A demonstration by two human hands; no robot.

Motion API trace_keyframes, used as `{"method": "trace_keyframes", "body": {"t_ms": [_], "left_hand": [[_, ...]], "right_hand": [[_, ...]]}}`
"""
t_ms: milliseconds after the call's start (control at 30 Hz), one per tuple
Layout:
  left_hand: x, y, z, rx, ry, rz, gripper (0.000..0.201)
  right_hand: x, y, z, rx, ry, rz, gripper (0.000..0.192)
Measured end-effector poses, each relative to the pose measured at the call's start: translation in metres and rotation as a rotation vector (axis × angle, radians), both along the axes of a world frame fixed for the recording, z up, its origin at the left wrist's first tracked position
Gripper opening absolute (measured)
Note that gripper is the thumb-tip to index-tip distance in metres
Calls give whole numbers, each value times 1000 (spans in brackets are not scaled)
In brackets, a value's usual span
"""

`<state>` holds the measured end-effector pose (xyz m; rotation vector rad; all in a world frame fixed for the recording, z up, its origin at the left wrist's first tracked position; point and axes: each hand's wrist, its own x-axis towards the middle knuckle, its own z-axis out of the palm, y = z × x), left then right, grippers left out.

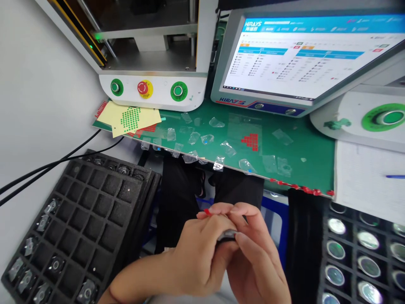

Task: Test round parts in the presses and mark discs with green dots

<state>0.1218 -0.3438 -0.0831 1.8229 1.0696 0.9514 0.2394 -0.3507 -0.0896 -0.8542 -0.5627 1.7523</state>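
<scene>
My left hand (pixel 201 253) and my right hand (pixel 257 249) are held together over my lap. Between them is a small dark rounded part (pixel 226 236), mostly covered by my fingers, so its exact kind cannot be made out. The fingers of both hands are closed around it, the right thumb against its edge. A small red tab (pixel 207 212) sticks out at the fingertips on the far side; whether it is fixed to the part is hidden.
A green bench mat (pixel 218 139) carries clear film scraps, red stickers (pixel 251 142) and a yellow sheet with green dots (pixel 133 119). Behind stand a press with buttons (pixel 152 90) and a monitor (pixel 294 59). Black compartment trays flank me: left tray (pixel 95 198), right tray with shiny discs (pixel 351 261).
</scene>
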Motion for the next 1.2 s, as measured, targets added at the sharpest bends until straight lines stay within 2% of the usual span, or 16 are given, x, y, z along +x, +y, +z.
{"method": "trace_keyframes", "body": {"t_ms": [100,200,367,533,633,800,1000,1100,1133,1200], "left_hand": [[1,0,3,117,186,14,20],[3,0,3,165,284,29,24],[7,2,1,226,265,19,26],[6,1,2,156,241,-2,26],[6,0,3,174,281,-4,29],[8,0,4,243,333,17,32],[9,0,0,233,296,-13,32],[8,1,-1,135,161,-42,28],[8,2,-1,35,45,-50,26],[8,3,-2,-290,-311,-71,26]], "right_hand": [[0,-5,-2,-9,21,-26,12],[-2,-6,-4,-11,5,-58,12],[-6,-3,-4,-16,-16,-133,14],[-3,-6,-7,51,-40,-106,18],[-4,-8,-10,69,-37,-134,17],[-8,-7,-9,51,40,-171,12],[-5,-3,-2,-2,-2,-143,3],[2,-6,-2,-17,-26,-131,6],[5,-8,-2,-13,-40,-99,8],[10,-10,-1,50,-109,-63,18]]}}
